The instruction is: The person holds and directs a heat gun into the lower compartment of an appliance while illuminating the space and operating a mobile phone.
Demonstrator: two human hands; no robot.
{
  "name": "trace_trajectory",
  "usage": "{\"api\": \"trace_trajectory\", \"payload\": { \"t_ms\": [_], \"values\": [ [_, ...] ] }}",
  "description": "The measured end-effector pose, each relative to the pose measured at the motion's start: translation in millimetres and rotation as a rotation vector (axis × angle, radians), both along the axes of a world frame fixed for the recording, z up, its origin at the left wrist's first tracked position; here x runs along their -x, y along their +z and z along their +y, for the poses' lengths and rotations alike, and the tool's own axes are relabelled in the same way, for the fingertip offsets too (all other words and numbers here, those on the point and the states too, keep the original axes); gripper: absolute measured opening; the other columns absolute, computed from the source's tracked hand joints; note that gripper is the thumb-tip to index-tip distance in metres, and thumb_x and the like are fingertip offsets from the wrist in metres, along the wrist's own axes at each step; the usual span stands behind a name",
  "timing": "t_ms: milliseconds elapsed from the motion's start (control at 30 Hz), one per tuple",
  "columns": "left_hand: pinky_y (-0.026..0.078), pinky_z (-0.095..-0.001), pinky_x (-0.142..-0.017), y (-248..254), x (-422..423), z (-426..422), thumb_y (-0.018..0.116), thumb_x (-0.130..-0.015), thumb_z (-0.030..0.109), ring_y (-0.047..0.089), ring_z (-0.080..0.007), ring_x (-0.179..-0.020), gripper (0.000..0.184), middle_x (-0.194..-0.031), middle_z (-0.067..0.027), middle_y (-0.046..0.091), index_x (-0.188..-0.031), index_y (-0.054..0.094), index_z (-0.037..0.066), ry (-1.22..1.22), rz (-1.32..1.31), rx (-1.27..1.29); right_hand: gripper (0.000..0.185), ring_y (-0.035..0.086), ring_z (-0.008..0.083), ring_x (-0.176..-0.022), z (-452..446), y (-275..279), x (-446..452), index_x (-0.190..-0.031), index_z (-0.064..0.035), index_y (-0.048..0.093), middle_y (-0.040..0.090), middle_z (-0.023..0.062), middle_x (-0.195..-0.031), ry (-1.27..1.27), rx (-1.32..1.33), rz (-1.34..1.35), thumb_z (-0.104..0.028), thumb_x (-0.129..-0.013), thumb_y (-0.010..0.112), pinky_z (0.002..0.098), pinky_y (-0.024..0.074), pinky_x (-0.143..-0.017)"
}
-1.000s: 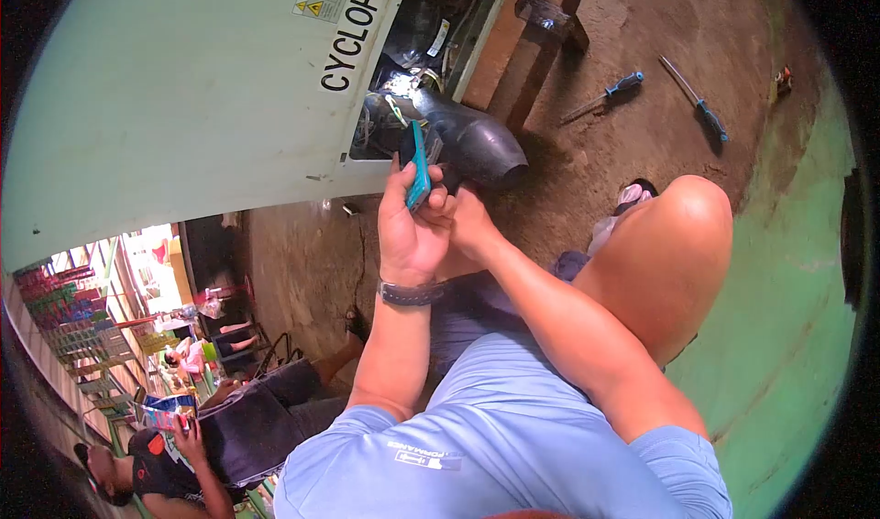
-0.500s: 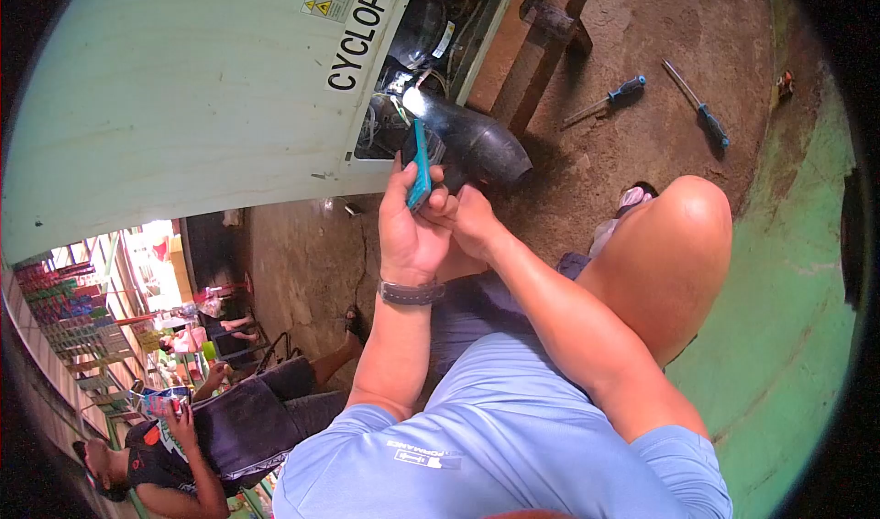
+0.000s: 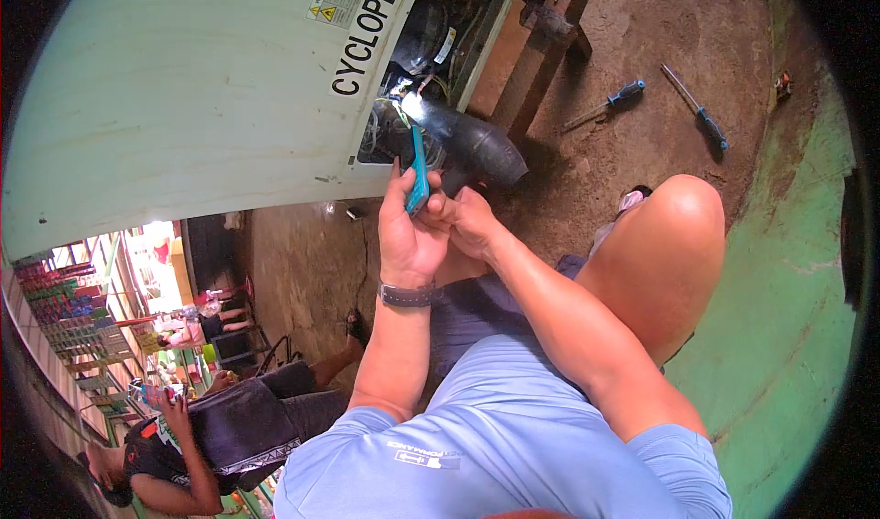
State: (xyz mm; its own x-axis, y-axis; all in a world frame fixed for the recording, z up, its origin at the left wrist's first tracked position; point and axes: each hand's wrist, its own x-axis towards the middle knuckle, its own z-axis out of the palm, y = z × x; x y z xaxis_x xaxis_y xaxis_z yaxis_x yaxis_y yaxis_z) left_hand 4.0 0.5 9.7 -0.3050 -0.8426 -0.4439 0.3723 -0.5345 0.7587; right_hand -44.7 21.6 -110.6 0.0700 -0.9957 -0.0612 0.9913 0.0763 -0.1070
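My left hand (image 3: 411,235), with a dark strap on its wrist, is closed around a slim teal device (image 3: 419,172) that looks like a phone seen edge-on. The device points into the opening of a pale cabinet (image 3: 211,88). Right beside it, touching the left fingers, my right hand (image 3: 474,224) is closed; what its fingers pinch, if anything, is hidden. Just beyond the hands lies a black tapered tube-like thing (image 3: 472,143), brightly lit at its inner end. Inside the opening are wires (image 3: 396,104) and a black rounded compressor (image 3: 423,42).
Two blue-handled screwdrivers (image 3: 626,93) (image 3: 711,126) lie on the brown floor (image 3: 660,24). A wooden beam (image 3: 536,56) sits under the cabinet. A green wall (image 3: 779,336) rises at right. At lower left a person (image 3: 247,418) holds something colourful; others are farther back.
The cabinet appears shifted slightly right in view. The teal device has turned a little more edge-on. Both hands stay almost in place. The bystander's arms have shifted slightly.
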Motion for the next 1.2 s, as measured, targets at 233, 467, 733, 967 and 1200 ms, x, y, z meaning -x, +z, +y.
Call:
{"api": "trace_trajectory", "payload": {
  "t_ms": [233, 467, 733, 967, 1200],
  "values": [
    [0.054, -0.0282, -0.061, -7, -7, -5, 0.060, -0.098, 0.021, 0.062, -0.0141, -0.066, 0.026, -0.088, -0.0070, 0.067, -0.122, 0.053, 0.014, -0.019, 0.036, 0.058, 0.040, 0.068, 0.0184, -0.092, -8, -12, -9, -0.122, -0.0039, 0.060, 0.071, 0.0045, -0.097, -0.027, 0.088, -0.126, 0.003, -0.083, 0.064, 0.0332, 0.0529, -0.092],
    [0.043, -0.0273, -0.057, -2, 2, -2, 0.062, -0.096, 0.018, 0.057, -0.0132, -0.061, 0.017, -0.088, -0.0079, 0.068, -0.111, 0.058, 0.009, 0.029, 0.029, 0.055, 0.036, 0.068, 0.0182, -0.091, -4, -7, -3, -0.121, -0.0018, 0.060, 0.071, 0.0052, -0.095, 0.009, 0.062, -0.105, 0.002, -0.085, 0.064, 0.0324, 0.0526, -0.091],
    [0.043, -0.0272, -0.056, -4, -1, -3, 0.062, -0.096, 0.018, 0.056, -0.0132, -0.061, 0.015, -0.086, -0.0079, 0.067, -0.105, 0.059, 0.006, 0.052, 0.034, 0.043, 0.035, 0.067, 0.0164, -0.090, -7, -10, -7, -0.120, -0.0009, 0.059, 0.070, 0.0061, -0.095, -0.002, 0.075, -0.103, 0.002, -0.085, 0.064, 0.0308, 0.0526, -0.088],
    [0.043, -0.0271, -0.056, 0, 0, -1, 0.063, -0.095, 0.018, 0.056, -0.0134, -0.061, 0.014, -0.086, -0.0080, 0.067, -0.101, 0.059, 0.006, 0.066, 0.031, 0.063, 0.029, 0.069, 0.0171, -0.090, -7, -10, -9, -0.116, -0.0024, 0.062, 0.070, 0.0053, -0.097, -0.010, 0.067, -0.062, -0.003, -0.087, 0.066, 0.0320, 0.0540, -0.088],
    [0.043, -0.0273, -0.056, 1, -2, -2, 0.063, -0.096, 0.018, 0.056, -0.0136, -0.061, 0.014, -0.087, -0.0084, 0.067, -0.101, 0.058, 0.006, 0.037, 0.043, 0.052, 0.030, 0.070, 0.0181, -0.091, -11, -17, -14, -0.118, -0.0054, 0.061, 0.070, 0.0045, -0.099, -0.002, 0.087, -0.070, -0.008, -0.090, 0.068, 0.0349, 0.0559, -0.088]
  ]
}}
